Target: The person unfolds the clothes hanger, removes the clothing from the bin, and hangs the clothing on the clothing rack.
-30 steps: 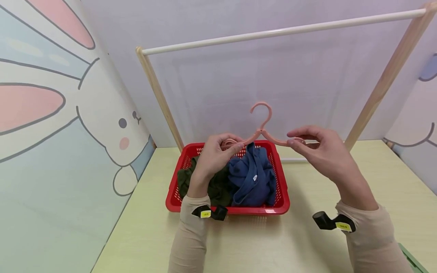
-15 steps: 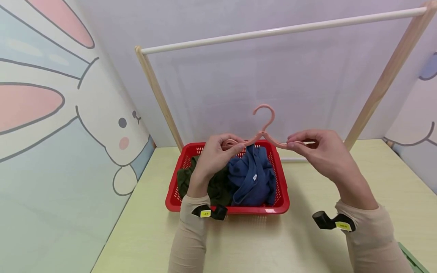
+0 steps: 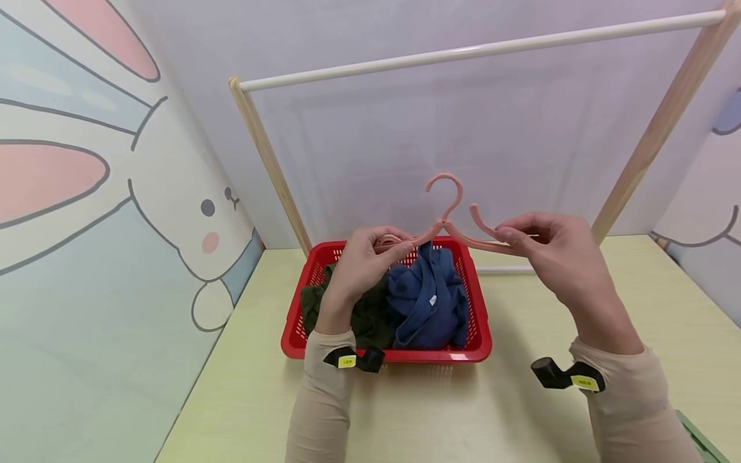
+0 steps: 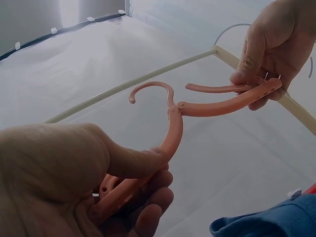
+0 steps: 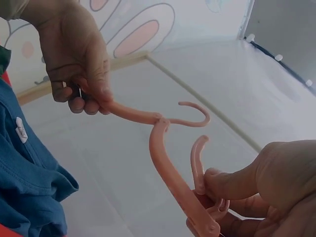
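A pink folding clothes hanger (image 3: 467, 241) is held up over the back of the red basket (image 3: 437, 357), its hook pointing up. My left hand (image 3: 363, 267) grips its left arm, thumb on top and fingers beneath. My right hand (image 3: 558, 260) pinches the outer part of the right arm. There, a thin curved end piece (image 5: 196, 163) is swung out, its free tip raised towards the hook. On the left side, the matching end piece lies partly hidden in my left hand. Below, a blue garment (image 3: 431, 315) and a dark green garment (image 3: 373, 321) lie bunched in the basket.
Behind the basket stands a rack with a white rail (image 3: 475, 51) on wooden posts (image 3: 662, 132). The basket rests on a pale wooden table (image 3: 243, 386). A green object (image 3: 697, 437) shows at the lower right edge. A rabbit-printed wall (image 3: 173, 212) borders the left.
The right hand has shifted slightly outward along the hanger's right arm, and the thin end piece there has swung up and inward. The left hand keeps its grip.
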Available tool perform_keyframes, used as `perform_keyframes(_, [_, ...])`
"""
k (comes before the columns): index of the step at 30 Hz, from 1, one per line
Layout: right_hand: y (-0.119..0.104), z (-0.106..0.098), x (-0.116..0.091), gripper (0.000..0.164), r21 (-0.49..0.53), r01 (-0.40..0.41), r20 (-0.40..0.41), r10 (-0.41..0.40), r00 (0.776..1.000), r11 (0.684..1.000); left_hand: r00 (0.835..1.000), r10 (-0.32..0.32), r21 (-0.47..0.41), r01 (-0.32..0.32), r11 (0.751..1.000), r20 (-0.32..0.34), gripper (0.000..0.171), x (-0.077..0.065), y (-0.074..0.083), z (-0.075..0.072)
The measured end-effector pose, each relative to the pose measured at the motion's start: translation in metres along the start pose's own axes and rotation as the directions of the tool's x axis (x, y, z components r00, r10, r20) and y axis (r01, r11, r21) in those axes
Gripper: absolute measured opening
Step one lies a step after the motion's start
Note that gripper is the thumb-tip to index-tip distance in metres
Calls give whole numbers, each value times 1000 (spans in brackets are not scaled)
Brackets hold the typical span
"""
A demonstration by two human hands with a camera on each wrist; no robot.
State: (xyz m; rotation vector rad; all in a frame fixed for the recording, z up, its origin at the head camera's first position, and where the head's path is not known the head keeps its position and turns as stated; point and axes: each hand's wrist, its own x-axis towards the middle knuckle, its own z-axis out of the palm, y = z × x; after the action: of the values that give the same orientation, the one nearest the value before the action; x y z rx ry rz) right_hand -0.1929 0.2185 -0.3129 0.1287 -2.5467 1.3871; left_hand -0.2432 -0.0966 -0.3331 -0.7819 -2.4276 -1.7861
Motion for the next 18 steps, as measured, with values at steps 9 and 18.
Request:
perform_keyframes(9, [2, -6, 0, 30, 26, 17, -8, -17, 1000, 1000, 1000, -10, -12, 10, 1000, -10, 19, 0, -2, -6])
perform_keyframes(18, [6, -18, -1, 34, 108, 11, 7, -12, 1000, 994, 998, -29, -26, 28, 999, -47, 18, -2, -3, -14])
